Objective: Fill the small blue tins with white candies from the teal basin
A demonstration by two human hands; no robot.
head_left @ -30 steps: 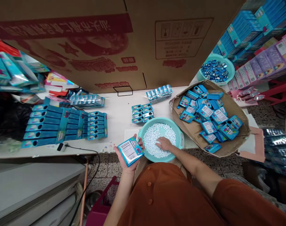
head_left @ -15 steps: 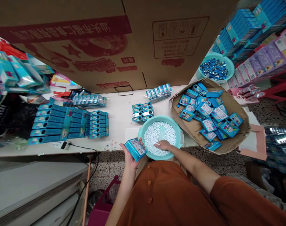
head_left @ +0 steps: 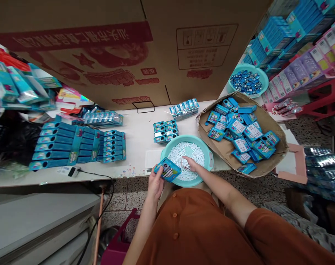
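My left hand (head_left: 155,184) is closed around a small blue candy box (head_left: 169,170). The box is tilted over the left rim of a turquoise basin (head_left: 210,156), with its printed front showing. Small white candies (head_left: 193,177) cover most of the basin's floor. Over them is my right hand (head_left: 192,163), its fingers curled with some white candies at the fingertips. Just behind the basin, several small blue boxes (head_left: 165,131) stand in two rows.
At right, a cut-down cardboard carton (head_left: 277,167) holds many blue boxes. Behind it stands a basin (head_left: 262,78) of blue and silver pieces. Blue display trays (head_left: 73,145) line the table's left. A large carton (head_left: 167,44) blocks the back. A wrapped pack (head_left: 184,108) lies before it.
The candy box has turned from its label side to its printed front and moved right, over the basin rim. My right hand has lifted slightly out of the white candies.
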